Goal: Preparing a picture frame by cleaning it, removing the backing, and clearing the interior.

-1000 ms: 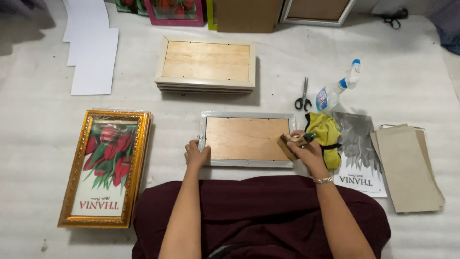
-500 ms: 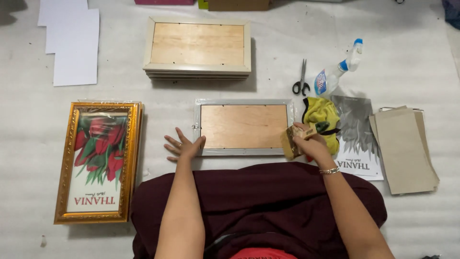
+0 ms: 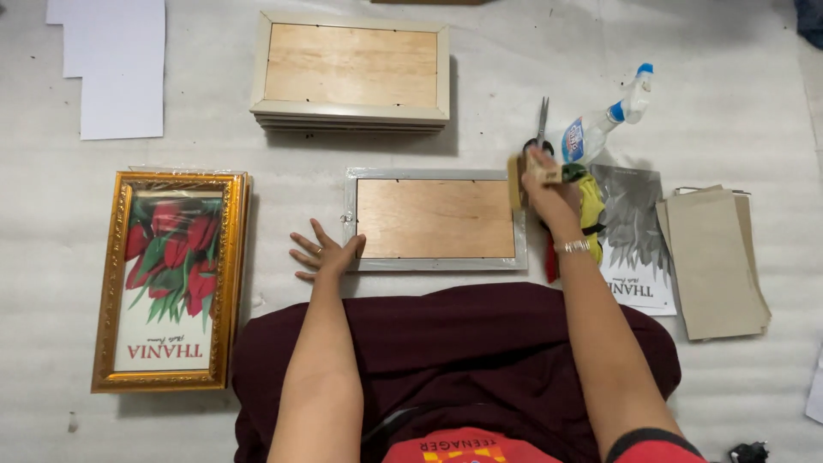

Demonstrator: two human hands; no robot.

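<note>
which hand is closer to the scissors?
Right. The right hand sits just below the scissors; the left hand lies far off at the silver frame's left edge.

White foam-sheet floor covering, faintly ribbed, wrinkled; even soft light, mild shadows.

scissors, spray bottle crowd right hand
</note>
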